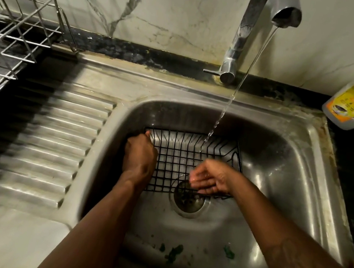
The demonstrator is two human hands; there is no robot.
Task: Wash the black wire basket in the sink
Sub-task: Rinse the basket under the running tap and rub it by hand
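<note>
In the sink (283, 176), the black wire basket (175, 156) sits between the 2 grips; it looks light, stiff and wet-slick, best taken by its rim. The left grip (140, 156) clamps that rim; the right grip (210, 178), loosely spread, rests on its near edge.

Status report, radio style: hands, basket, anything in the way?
Left hand grips black wire basket at left rim. Right hand open, on its near edge. Tap water running onto basket. Nothing blocking.
</note>
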